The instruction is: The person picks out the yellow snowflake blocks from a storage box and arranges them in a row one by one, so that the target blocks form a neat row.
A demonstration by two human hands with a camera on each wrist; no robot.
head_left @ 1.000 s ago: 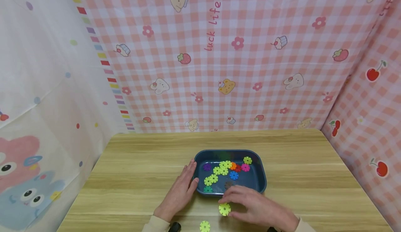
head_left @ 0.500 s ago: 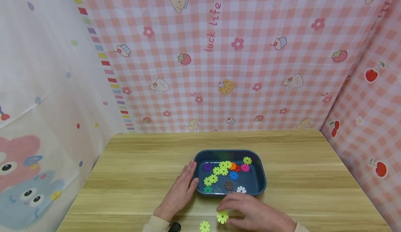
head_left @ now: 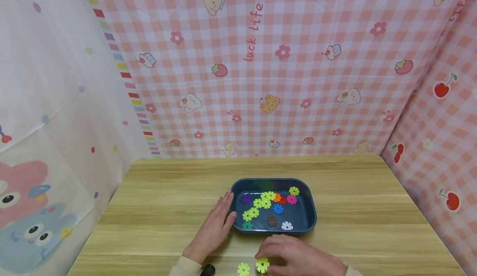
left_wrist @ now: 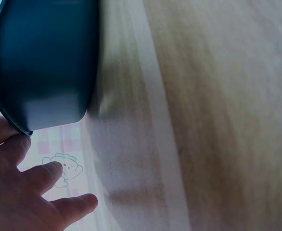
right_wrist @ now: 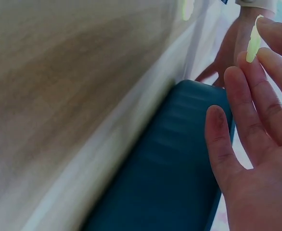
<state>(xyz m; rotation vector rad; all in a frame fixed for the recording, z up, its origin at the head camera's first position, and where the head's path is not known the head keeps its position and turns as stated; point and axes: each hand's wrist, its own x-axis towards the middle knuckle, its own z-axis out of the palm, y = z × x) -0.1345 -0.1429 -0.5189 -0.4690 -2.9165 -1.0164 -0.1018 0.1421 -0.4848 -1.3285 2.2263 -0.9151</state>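
My right hand [head_left: 298, 256] pinches a yellow-green notched plastic disc [head_left: 262, 265] between thumb and fingertips, in front of the dark blue tray [head_left: 312, 222]. In the right wrist view the disc [right_wrist: 253, 43] appears edge-on, with the other fingers spread. A second yellow-green disc [head_left: 244, 269] lies on the table to its left. My left hand [head_left: 213, 226] rests against the left side of the tray, fingers extended along its rim. The left wrist view shows those fingers [left_wrist: 44, 177] spread beside the tray's outer wall [left_wrist: 49, 62]; the thumb is barely visible there.
Inside the tray lie several notched discs, among them a blue one [head_left: 278, 209], a purple one [head_left: 246, 199], a brown one [head_left: 272, 221] and a white one [head_left: 287, 226]. Wooden table surface [head_left: 365, 209] surrounds the tray. Patterned cloth [head_left: 283, 81] hangs behind it.
My right hand has moved toward the table's near edge with the pinched disc, away from the tray. The white disc in the tray has come into view. My left hand stays put.
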